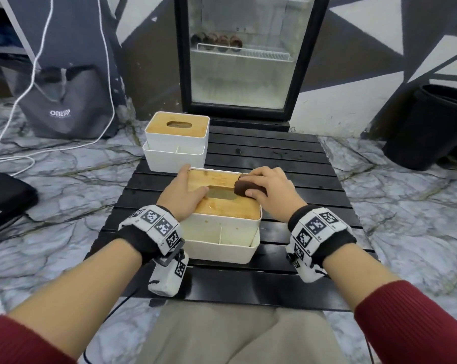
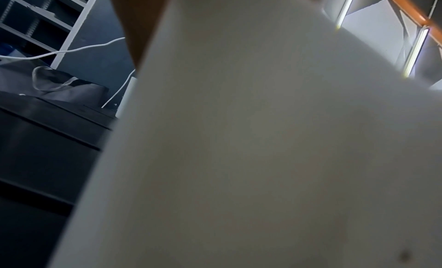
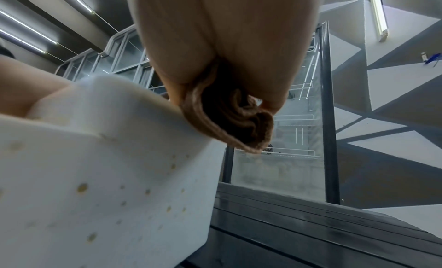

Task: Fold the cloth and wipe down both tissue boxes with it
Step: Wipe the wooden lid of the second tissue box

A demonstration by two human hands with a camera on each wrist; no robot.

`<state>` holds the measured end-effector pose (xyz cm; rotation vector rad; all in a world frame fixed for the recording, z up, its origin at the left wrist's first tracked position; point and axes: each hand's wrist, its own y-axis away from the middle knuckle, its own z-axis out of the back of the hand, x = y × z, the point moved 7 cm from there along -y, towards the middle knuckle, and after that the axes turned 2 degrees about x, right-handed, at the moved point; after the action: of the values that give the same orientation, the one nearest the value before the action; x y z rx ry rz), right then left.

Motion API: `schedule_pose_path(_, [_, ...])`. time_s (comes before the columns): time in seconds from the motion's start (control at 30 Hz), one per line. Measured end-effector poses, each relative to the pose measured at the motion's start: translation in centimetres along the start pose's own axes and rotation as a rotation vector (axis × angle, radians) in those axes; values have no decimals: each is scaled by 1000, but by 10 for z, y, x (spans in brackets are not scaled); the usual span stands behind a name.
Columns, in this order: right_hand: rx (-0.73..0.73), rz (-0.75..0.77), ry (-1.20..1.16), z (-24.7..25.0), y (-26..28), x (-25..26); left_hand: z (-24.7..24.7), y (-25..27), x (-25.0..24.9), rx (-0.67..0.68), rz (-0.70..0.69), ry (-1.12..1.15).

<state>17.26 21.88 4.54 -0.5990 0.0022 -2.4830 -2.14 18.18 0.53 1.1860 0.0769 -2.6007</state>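
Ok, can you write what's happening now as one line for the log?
step: wiping near tissue box lid | right hand: grips folded cloth on lid | left hand: flat, steadying box | far tissue box: untouched

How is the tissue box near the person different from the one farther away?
The near tissue box has both hands on it: the left hand rests on its lid and the right hand presses the folded brown cloth onto it. The far tissue box stands untouched at the table's back left corner. The near box shows small yellowish spots; the far box looks cleaner. Both are white with wooden slotted lids.
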Motion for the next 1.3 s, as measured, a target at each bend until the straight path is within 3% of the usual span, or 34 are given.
schedule_pose_path(0.4, [-3, -37, 9, 4, -10, -2, -2, -1, 2, 7, 6, 60])
schedule_pose_path(0.8, [59, 139, 95, -5, 41, 28, -2, -2, 4, -4, 6, 65])
schedule_pose_path(1.3, [-26, 65, 62, -7, -2, 3, -2, -3, 2, 13, -1, 38])
